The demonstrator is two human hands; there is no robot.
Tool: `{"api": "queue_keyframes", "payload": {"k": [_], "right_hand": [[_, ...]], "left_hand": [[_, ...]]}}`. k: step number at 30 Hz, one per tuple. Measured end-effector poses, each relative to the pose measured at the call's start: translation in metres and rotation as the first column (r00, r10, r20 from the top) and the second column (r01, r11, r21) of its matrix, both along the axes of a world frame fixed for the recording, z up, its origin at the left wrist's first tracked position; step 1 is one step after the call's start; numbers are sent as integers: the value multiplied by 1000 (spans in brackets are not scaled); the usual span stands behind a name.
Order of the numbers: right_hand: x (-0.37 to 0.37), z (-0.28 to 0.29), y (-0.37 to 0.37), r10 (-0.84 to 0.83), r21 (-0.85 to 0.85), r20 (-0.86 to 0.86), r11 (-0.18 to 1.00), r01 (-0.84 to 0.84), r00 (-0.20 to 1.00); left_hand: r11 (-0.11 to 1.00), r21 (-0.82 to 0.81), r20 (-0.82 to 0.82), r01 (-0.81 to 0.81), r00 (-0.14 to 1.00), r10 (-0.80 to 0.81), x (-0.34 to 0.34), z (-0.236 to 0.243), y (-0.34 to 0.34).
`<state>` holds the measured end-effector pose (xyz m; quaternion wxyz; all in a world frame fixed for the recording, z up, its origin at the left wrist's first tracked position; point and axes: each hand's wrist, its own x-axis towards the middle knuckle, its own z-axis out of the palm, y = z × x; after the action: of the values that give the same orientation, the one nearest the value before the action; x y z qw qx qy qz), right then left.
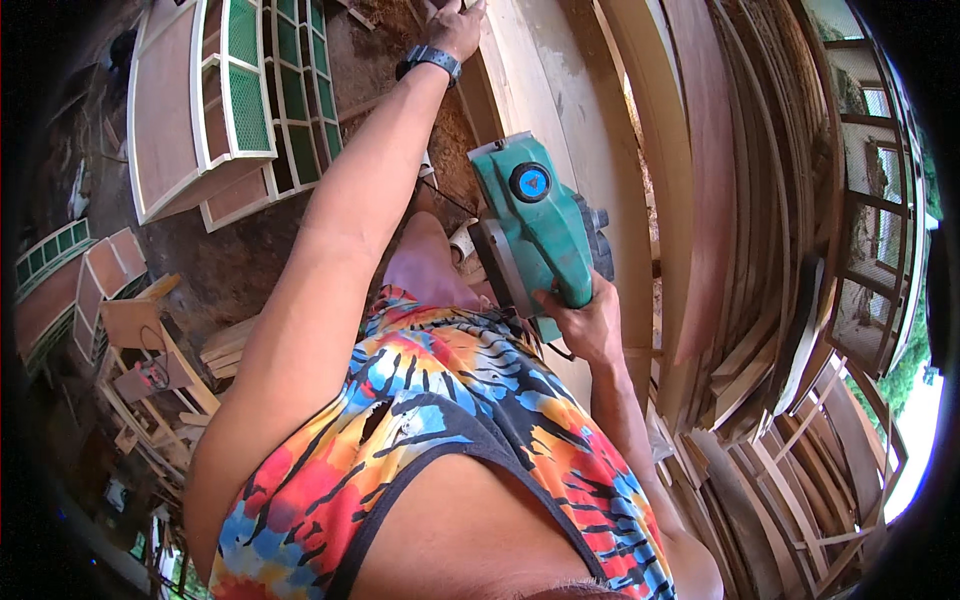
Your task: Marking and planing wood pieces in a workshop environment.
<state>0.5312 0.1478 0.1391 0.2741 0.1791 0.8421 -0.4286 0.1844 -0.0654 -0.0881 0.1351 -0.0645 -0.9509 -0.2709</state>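
Note:
My left hand (452,30), with a dark watch on its wrist, reaches to the top of the view and grips the edge of a pale wooden board (540,70); its fingertips are partly cut off by the frame. My right hand (588,318) holds the rear handle of a green electric planer (535,225) with a blue-capped knob, which is over the board at the middle of the view. A black cord shows beside the planer, and my legs show below it.
Wooden cabinets with green mesh (170,130) stand at left, over a dirt floor (370,50) strewn with shavings. A wooden stool-like stand (130,335) is at lower left. Long planks (700,150) lean along the right, before mesh windows (870,200).

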Motion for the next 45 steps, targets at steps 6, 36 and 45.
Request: {"api": "queue_keyframes", "payload": {"k": [6, 36, 45], "right_hand": [[-16, 3, -2, 14, -4, -13, 1000, -14, 1000], [-249, -1, -70, 116, 19, -99, 993, -114, 988], [-326, -3, -98, 123, -9, -161, 992, -126, 979]], "left_hand": [[911, 342, 214, -229, 963, 161, 0, 5, 3], [-48, 519, 314, 854, -243, -918, 289, -119, 21], [947, 243, 704, 211, 633, -322, 243, -133, -31]]}}
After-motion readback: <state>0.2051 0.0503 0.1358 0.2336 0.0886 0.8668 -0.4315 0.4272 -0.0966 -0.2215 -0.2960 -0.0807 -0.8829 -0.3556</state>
